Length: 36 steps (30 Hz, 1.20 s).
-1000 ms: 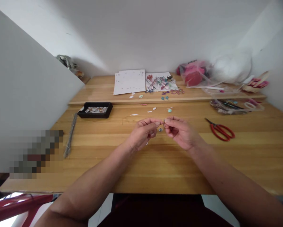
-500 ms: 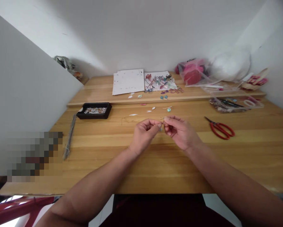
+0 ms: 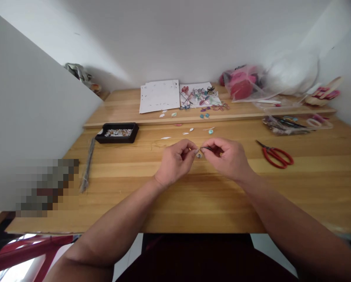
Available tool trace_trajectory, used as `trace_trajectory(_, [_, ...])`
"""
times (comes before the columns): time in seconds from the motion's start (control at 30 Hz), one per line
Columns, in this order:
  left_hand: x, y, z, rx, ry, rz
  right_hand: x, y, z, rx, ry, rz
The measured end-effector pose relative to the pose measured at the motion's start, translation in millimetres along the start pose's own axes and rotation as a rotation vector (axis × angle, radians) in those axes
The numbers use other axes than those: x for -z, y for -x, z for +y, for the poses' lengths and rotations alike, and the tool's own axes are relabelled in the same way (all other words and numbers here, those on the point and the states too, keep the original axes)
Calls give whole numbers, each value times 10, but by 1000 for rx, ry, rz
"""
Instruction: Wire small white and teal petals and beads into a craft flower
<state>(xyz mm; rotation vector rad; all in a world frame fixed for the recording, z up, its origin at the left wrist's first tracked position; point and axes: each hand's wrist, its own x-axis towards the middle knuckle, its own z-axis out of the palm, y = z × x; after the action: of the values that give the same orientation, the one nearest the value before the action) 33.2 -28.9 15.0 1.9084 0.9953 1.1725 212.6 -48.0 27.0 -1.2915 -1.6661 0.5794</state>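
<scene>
My left hand (image 3: pixel 177 161) and my right hand (image 3: pixel 226 157) meet over the middle of the desk, fingertips pinched almost together. Between the right thumb and finger shows a thin dark strand (image 3: pixel 207 148), its kind too small to tell. The left fingertips close on something too fine to make out. Just below both sets of fingertips is a small pale-blue piece (image 3: pixel 199 156); whether it hangs from them or lies on the wood I cannot tell. Beyond the hands lie a turquoise round piece (image 3: pixel 211 131) and a small white leaf-shaped piece (image 3: pixel 191 129).
Red-handled pliers (image 3: pixel 276 156) lie to the right. A black tray (image 3: pixel 135 134) of small beads and a bundle of grey wires (image 3: pixel 89 164) are at left. White sheets (image 3: pixel 160 97), a clear box (image 3: pixel 328 124) and bagged pink material (image 3: pixel 242 84) stand farther back.
My right hand has turned and its fingers now pinch a dark strand. My left hand stays pinched in about the same place. The whole view has shifted slightly.
</scene>
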Motion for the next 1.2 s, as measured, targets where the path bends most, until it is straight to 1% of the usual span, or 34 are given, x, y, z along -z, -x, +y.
trace_trajectory(0.07, [34, -28, -17, 11, 12, -11, 27, -16, 14, -48, -69, -81])
trace_trajectory(0.13, [49, -55, -35, 51, 68, -20, 53, -36, 24, -116, -178, -155])
trace_trajectory(0.2, [47, -78, -51, 104, 160, -26, 72, -57, 27, -194, -302, -217])
trace_trajectory(0.27, [33, -91, -63, 164, 271, -31, 77, -73, 27, -273, -437, -253])
trace_trajectory(0.37, [-7, -86, -74, 243, 410, -26, 49, -82, 33, -396, -648, -226])
trace_trajectory(0.43, [-43, -66, -83, 258, 441, -24, 12, -78, 36, -467, -764, -186])
trace_trajectory(0.53, [-102, -17, -110, 200, 383, -11, -45, -66, 25, -544, -876, -142])
trace_trajectory(0.63, [-151, 35, -140, 119, 276, 16, -93, -55, -6, -577, -906, -70])
trace_trajectory(0.7, [-174, 61, -149, 102, 226, 23, -121, -51, -18, -574, -891, -20])
trace_trajectory(0.8, [-197, 85, -139, 123, 206, 22, -157, -48, 4, -538, -813, 50])
trace_trajectory(0.87, [-203, 92, -122, 141, 204, 20, -163, -42, 38, -450, -688, 91])
trace_trajectory(0.93, [-198, 93, -101, 143, 189, 20, -148, -31, 68, -310, -503, 108])
trace_trajectory(1.0, [-179, 87, -87, 125, 160, 20, -113, -15, 78, -171, -294, 100])
trace_trajectory(1.07, [-147, 74, -84, 98, 127, 21, -68, -1, 68, -65, -118, 76])
trace_trajectory(1.13, [-105, 54, -88, 87, 94, 19, -24, 7, 50, 1, -6, 40])
trace_trajectory(1.2, [-62, 26, -93, 103, 79, 17, 14, 7, 40, 28, 44, -9])
